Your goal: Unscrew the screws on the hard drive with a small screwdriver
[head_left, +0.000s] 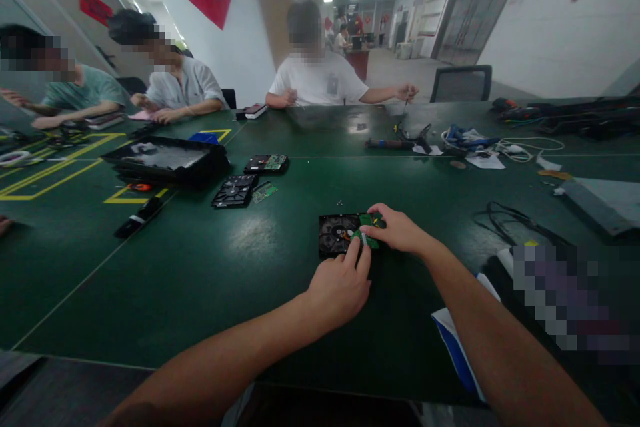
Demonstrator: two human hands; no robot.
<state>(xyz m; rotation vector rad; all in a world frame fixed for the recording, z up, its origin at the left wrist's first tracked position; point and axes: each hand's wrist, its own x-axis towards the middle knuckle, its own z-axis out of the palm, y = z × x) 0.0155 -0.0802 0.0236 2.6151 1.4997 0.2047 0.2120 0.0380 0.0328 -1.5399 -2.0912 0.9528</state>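
A black hard drive [333, 235] lies flat on the green table in front of me, its underside facing up. Over its right part sits a green circuit board [373, 240], partly covered by my fingers; whether it is fully apart from the drive cannot be told. My right hand [400, 230] pinches the board's far right part between thumb and fingers. From the near side, my left hand [341, 282] holds the board's near edge with its fingertips, its other fingers curled. Several tiny screws [340, 203] lie just beyond the drive.
Two more drives [234, 191] [267, 163] and a loose green board [265, 192] lie to the left, near a black tray [167, 157] and a black tool [140, 218]. Cables [520, 147] and a grey box [600, 203] are at right. Co-workers sit across the table.
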